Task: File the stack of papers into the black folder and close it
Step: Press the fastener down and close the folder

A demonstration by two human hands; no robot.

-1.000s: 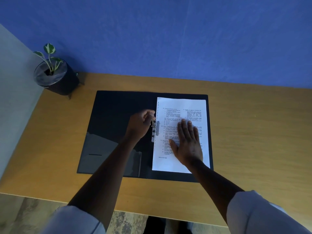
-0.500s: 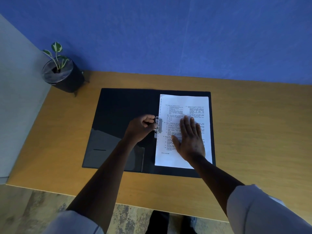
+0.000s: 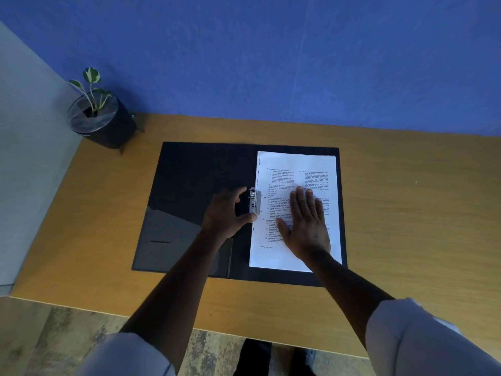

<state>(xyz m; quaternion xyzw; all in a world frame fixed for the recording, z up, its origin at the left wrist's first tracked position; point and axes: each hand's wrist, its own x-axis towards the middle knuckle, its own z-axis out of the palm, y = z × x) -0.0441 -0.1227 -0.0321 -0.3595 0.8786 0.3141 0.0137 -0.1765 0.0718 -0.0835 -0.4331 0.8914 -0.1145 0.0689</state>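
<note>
Black and glossy, the folder [image 3: 195, 185] lies spread open on the wooden worktop [image 3: 406, 213], and both hands work at its middle. The stack of papers [image 3: 298, 164] sits on the folder's right half, directly under the right hand [image 3: 306, 226], which lies flat with its fingers spread and close together, palm pressing the sheets down. Just to the left of that hand, at the papers' inner edge, stands the metal clip [image 3: 254, 200] of the spine. The left hand [image 3: 225, 213] is curled loosely around the clip's left side, forefinger near its far end and thumb near its close end, fingers parted; whether they actually press the metal or only bracket it I cannot tell from this angle.

The step in hand looks like fastening: the sheets are already seated against the clip and held still while the mechanism is worked. The next move probably calls for the left hand to press the clip fully down over the paper margin, with the right hand keeping the stack from sliding, then for the left cover, which lies beyond and beneath the left forearm, to be swung over onto the papers.

The top sheet carries two columns of small printed text in numbered items, with a short code line near the right hand's wrist; none of it is legible. No brand shows on folder or clip.
</note>
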